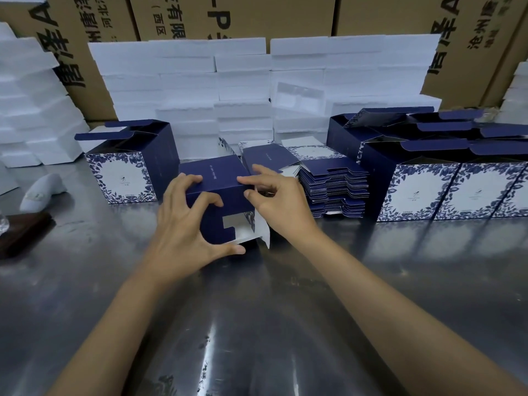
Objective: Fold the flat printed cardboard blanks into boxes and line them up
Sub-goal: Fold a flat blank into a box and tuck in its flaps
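- A half-formed navy box (217,192) sits on the steel table (257,324) at the centre of the view, tilted with its end flaps toward the person; a white inner flap (261,234) sticks out at its 5 o'clock corner.
- The left hand (183,224) grips the box from the 8 o'clock side: fingers curled over the top edge and front panel, thumb stretched along the lower flap edge.
- The right hand (274,201) holds the box's 3 o'clock side, index finger and thumb pinching at the top right corner, the other fingers loosely spread above it.
- A stack of flat blanks (334,190) lies just beside the right hand at 3 o'clock, navy sides up and fanned a little.
- A single folded box (128,164) stands at 10 o'clock with its lid flaps open (floral white panel facing the camera).
- A row of folded boxes (451,184) stands side by side at 2 o'clock, touching one another, lids also open.
- White foam blocks (243,90) are piled at 12 o'clock behind the work, with brown cartons (94,30) standing behind them.
- A white curved object (43,190) rests at 9 o'clock, near a dark wooden piece (23,232); what either is cannot be told.
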